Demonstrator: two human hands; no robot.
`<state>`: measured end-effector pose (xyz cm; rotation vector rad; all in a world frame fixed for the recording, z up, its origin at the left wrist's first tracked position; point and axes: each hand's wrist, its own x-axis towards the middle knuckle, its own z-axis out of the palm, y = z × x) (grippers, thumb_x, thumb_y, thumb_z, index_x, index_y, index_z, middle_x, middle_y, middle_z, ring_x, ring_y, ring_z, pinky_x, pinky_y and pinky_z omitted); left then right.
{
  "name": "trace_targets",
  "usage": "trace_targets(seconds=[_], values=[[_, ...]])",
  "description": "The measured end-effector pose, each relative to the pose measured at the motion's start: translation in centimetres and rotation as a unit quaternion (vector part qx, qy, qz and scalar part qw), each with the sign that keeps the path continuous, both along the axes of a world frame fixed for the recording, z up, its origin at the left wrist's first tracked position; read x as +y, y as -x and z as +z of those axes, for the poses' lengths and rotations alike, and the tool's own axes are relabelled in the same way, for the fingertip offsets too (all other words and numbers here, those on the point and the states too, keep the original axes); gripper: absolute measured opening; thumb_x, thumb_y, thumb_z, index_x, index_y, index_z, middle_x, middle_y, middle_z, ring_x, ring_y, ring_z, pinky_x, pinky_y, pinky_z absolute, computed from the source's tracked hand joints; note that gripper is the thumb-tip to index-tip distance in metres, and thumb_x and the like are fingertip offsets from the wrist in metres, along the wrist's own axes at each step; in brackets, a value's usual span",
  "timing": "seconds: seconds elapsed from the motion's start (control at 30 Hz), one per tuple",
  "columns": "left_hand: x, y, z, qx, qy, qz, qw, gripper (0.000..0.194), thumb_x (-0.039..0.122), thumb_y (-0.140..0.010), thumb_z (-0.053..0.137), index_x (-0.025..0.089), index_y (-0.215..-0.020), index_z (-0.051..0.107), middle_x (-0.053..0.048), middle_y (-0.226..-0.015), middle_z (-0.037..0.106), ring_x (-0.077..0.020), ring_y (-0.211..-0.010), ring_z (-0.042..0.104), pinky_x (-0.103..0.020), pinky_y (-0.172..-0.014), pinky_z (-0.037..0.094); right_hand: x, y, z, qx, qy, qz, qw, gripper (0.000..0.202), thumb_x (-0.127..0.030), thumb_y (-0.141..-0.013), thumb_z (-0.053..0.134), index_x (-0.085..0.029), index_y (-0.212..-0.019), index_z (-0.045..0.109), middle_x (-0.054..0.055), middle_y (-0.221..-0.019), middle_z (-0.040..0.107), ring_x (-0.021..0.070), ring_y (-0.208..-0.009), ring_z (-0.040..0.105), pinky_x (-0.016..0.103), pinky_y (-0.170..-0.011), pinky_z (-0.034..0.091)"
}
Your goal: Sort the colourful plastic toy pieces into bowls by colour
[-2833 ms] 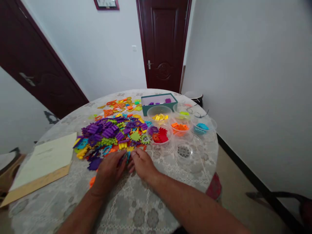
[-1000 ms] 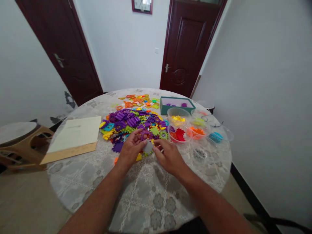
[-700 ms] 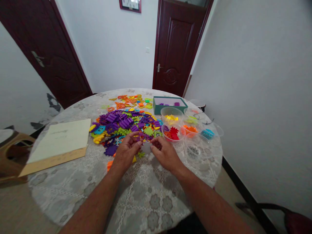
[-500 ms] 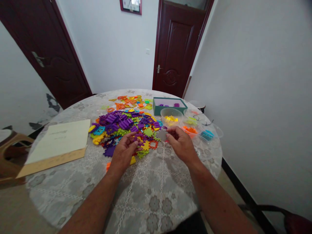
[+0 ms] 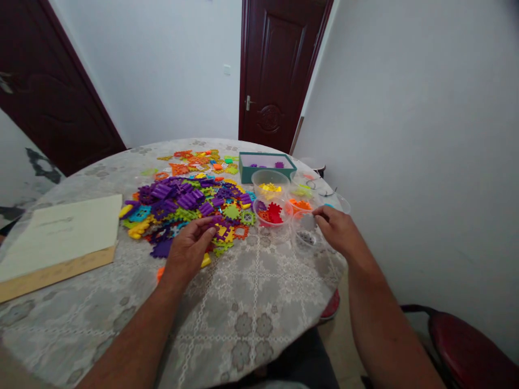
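While the right hand (image 5: 333, 226) hovers, clear bowls, green box (image 5: 247, 174) behind

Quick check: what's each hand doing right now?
Left hand: closed on a purple piece.
Right hand: closed on a gray piece.

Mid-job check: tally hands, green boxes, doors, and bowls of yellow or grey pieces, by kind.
Hands, left hand and right hand: 2
Green box: 1
Doors, left door and far door: 2
Yellow-piece bowl: 1
Grey-piece bowl: 1
Total: 7
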<state>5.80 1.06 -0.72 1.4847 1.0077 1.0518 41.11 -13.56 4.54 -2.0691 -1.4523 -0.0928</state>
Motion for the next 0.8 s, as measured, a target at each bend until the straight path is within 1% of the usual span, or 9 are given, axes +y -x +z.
trace_targets(seconds=[0.13, 0.2, 0.3, 0.4, 0.47, 0.57, 0.63, 0.7, 0.8], values=[[0.3, 0.2, -0.3, 0.012, -0.017, -0.003, 1.000, 0.044, 0.049, -0.086, 0.074, 0.022, -0.121, 0.071, -0.007, -0.108, 0.079, -0.0212, -0.091, 0.073, -0.029, -0.069, 0.058, 0.6, 1.0, -0.3, -0.028, -0.049, -0.031, 0.998, 0.028, -0.026, -0.092, 0.050, -0.018, -0.103, 0.075, 0.012, -0.104, 0.078, 0.0244, -0.095, 0.071, 0.039, -0.090, 0.053], [0.4, 0.3, -0.5, 0.012, -0.024, 0.002, 1.000, 0.042, 0.048, -0.086, 0.074, 0.022, -0.119, 0.072, -0.007, -0.106, 0.079, -0.0221, -0.093, 0.073, -0.030, -0.071, 0.058, 0.7, 2.5, 0.0, -0.010, -0.077, -0.010, 0.997, 0.029, -0.025, -0.093, 0.049, -0.018, -0.104, 0.075, 0.012, -0.105, 0.078, 0.0246, -0.096, 0.071, 0.039, -0.092, 0.053], [0.3, 0.3, -0.6, 0.019, -0.034, 0.006, 0.999, 0.041, 0.048, -0.085, 0.074, 0.022, -0.118, 0.073, -0.006, -0.101, 0.078, -0.0206, -0.085, 0.071, -0.030, -0.067, 0.056, 1.1, 5.9, 0.4, 0.042, -0.089, 0.069, 0.993, 0.026, -0.025, -0.095, 0.051, -0.021, -0.104, 0.074, 0.009, -0.104, 0.078, 0.0226, -0.095, 0.071, 0.037, -0.090, 0.053], [0.2, 0.3, -0.8, 0.029, -0.033, -0.003, 0.999, 0.042, 0.047, -0.086, 0.072, 0.022, -0.120, 0.073, -0.004, -0.092, 0.075, -0.0175, -0.073, 0.066, -0.029, -0.062, 0.054, 2.1, 10.1, 0.5, 0.097, -0.065, 0.164, 0.980, 0.022, -0.027, -0.096, 0.054, -0.022, -0.106, 0.073, 0.007, -0.100, 0.077, 0.0201, -0.086, 0.071, 0.033, -0.082, 0.054], [0.1, 0.2, -0.8, 0.020, -0.027, -0.007, 0.999, 0.040, 0.046, -0.086, 0.073, 0.021, -0.118, 0.072, -0.003, -0.087, 0.073, -0.0165, -0.069, 0.064, -0.028, -0.060, 0.053, 3.3, 12.9, 0.3, 0.131, -0.043, 0.215, 0.967, 0.023, -0.028, -0.097, 0.056, -0.021, -0.112, 0.072, 0.007, -0.100, 0.076, 0.0193, -0.082, 0.070, 0.033, -0.079, 0.054], [-0.1, 0.2, -0.7, 0.000, -0.025, -0.017, 1.000, 0.037, 0.043, -0.085, 0.074, 0.020, -0.114, 0.072, -0.003, -0.087, 0.073, -0.0161, -0.068, 0.064, -0.028, -0.060, 0.051, 5.5, 16.3, -0.9, 0.179, -0.025, 0.260, 0.948, 0.032, -0.030, -0.097, 0.058, -0.021, -0.125, 0.067, 0.009, -0.109, 0.076, 0.0193, -0.083, 0.069, 0.035, -0.081, 0.054], [-0.2, 0.2, -0.6, -0.002, -0.035, -0.033, 0.999, 0.035, 0.043, -0.087, 0.073, 0.020, -0.114, 0.073, -0.004, -0.091, 0.075, -0.0173, -0.071, 0.065, -0.028, -0.061, 0.052, 6.8, 17.8, -2.3, 0.223, -0.019, 0.267, 0.937, 0.030, -0.032, -0.098, 0.058, -0.021, -0.124, 0.068, 0.008, -0.109, 0.076, 0.0195, -0.085, 0.069, 0.035, -0.081, 0.054], [-0.2, 0.4, -0.4, 0.018, -0.062, -0.040, 0.997, 0.032, 0.043, -0.091, 0.069, 0.021, -0.114, 0.073, -0.006, -0.100, 0.077, -0.0196, -0.079, 0.069, -0.031, -0.067, 0.055, 7.6, 18.7, -3.9, 0.276, -0.018, 0.254, 0.927, 0.027, -0.034, -0.099, 0.056, -0.021, -0.118, 0.070, 0.006, -0.102, 0.076, 0.0199, -0.085, 0.070, 0.033, -0.079, 0.053], [0.0, 1.1, -0.5, 0.105, -0.164, 0.012, 0.981, 0.028, 0.039, -0.099, 0.059, 0.023, -0.115, 0.074, -0.007, -0.109, 0.076, -0.0225, -0.094, 0.070, -0.036, -0.086, 0.056, 7.8, 18.9, -6.1, 0.325, -0.038, 0.206, 0.922, 0.028, -0.037, -0.099, 0.054, -0.019, -0.116, 0.069, 0.006, -0.096, 0.076, 0.0207, -0.084, 0.069, 0.032, -0.078, 0.053]])
